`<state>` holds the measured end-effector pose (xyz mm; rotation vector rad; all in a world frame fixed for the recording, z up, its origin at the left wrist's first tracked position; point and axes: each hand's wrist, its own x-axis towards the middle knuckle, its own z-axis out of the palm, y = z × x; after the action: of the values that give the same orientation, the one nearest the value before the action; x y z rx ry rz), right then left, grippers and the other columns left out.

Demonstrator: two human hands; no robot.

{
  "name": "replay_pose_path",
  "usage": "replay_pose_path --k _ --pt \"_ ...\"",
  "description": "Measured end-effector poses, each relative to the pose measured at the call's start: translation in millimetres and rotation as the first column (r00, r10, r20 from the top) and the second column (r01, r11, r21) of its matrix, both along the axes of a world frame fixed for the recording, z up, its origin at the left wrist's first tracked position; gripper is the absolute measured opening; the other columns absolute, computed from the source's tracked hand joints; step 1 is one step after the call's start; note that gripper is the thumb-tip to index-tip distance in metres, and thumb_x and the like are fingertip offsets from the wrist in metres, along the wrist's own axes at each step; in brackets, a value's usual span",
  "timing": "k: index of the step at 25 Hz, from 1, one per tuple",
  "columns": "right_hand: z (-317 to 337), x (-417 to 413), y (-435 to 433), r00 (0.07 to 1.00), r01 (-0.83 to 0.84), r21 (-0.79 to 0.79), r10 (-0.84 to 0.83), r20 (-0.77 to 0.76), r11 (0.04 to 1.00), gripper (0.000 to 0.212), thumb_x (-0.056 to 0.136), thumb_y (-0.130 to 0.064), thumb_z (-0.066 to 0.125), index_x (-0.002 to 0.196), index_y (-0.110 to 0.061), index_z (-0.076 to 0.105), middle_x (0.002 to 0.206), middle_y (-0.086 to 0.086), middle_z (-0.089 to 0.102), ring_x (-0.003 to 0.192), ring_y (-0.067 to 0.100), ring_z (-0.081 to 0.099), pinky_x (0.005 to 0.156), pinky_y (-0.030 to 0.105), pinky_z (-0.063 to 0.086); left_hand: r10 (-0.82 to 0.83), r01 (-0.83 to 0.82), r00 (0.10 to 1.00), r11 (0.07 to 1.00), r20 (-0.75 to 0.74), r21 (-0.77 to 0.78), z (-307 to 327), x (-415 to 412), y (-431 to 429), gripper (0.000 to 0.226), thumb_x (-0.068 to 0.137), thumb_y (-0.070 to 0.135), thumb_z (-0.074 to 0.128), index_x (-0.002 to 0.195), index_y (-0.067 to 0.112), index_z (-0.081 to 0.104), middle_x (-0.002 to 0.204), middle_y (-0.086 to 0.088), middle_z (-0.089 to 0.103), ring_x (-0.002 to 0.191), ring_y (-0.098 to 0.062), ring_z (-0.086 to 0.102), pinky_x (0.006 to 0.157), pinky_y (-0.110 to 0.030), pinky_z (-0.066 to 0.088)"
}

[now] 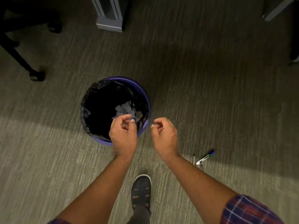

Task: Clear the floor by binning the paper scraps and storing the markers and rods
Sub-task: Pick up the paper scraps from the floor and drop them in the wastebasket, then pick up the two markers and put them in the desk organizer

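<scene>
Carpet runs grey around the bin, where scraps lie on the black liner. Left hand hovers over the rim, fingers curled loosely, holding nothing visible; right hand likewise, beside it. 1 marker and 1 rod lie near the shoe; a step could crush or scatter them.
</scene>
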<state>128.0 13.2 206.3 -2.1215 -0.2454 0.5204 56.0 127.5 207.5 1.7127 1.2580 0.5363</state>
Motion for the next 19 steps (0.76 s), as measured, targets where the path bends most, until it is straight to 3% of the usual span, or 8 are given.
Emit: replay_pose_path --k 4,7,12,17,19 --pt "-17.8 9.7 -57.6 0.998 -0.036 -0.08 0.039 0.042 0.996 0.012 0.093 -0.014 0.066 0.106 -0.014 0.068 0.097 0.002 0.066 0.086 0.016 0.06 0.08 0.031 0.05 -0.172 0.171 0.985 0.984 0.013 0.043 -6.9 19.7 -58.2 0.018 0.089 0.009 0.069 0.105 0.016 0.074 0.097 -0.005 0.066 0.069 -0.013 0.06 0.07 -0.031 0.056" --pt "-39.3 19.3 -115.9 0.998 -0.066 -0.191 0.067 -0.002 0.979 0.013 0.095 -0.015 0.064 0.107 -0.013 0.068 0.097 0.003 0.067 0.087 0.016 0.059 0.081 0.033 0.05 -0.343 0.345 0.934 0.939 -0.104 0.006 -28.4 25.1 -102.3 0.023 0.089 0.005 0.072 0.111 0.013 0.073 0.104 -0.002 0.065 0.083 -0.016 0.064 0.081 -0.038 0.058" --pt "-113.3 41.5 -218.9 0.973 0.046 -0.415 -0.135 -0.188 0.909 0.018 0.098 -0.027 0.064 0.103 -0.011 0.066 0.09 0.013 0.073 0.089 0.033 0.069 0.081 0.045 0.056 -0.57 0.574 0.741 0.812 -0.356 -0.106 -107.8 14.5 -166.8 0.025 0.084 0.005 0.076 0.108 0.014 0.076 0.113 -0.007 0.072 0.109 -0.033 0.066 0.102 -0.051 0.051" --pt "-195.2 43.1 -285.3 0.947 0.002 -0.566 -0.183 -0.264 0.824 0.023 0.097 -0.039 0.064 0.099 -0.016 0.067 0.1 0.01 0.076 0.096 0.035 0.071 0.084 0.042 0.056 -0.644 0.641 0.649 0.75 -0.405 -0.166 -194.2 4.2 -212.5 0.029 0.08 0.005 0.079 0.106 0.019 0.077 0.114 -0.006 0.071 0.111 -0.032 0.065 0.102 -0.048 0.049" --pt "-217.8 43.5 -300.7 0.929 0.029 -0.597 -0.243 -0.281 0.802 0.023 0.097 -0.041 0.064 0.096 -0.018 0.068 0.1 0.009 0.077 0.096 0.035 0.071 0.089 0.044 0.056 -0.711 0.719 0.534 0.667 -0.458 -0.196 -218.7 2.9 -225.4 0.032 0.083 0.006 0.076 0.111 0.022 0.075 0.121 -0.004 0.07 0.117 -0.028 0.062 0.106 -0.048 0.047"
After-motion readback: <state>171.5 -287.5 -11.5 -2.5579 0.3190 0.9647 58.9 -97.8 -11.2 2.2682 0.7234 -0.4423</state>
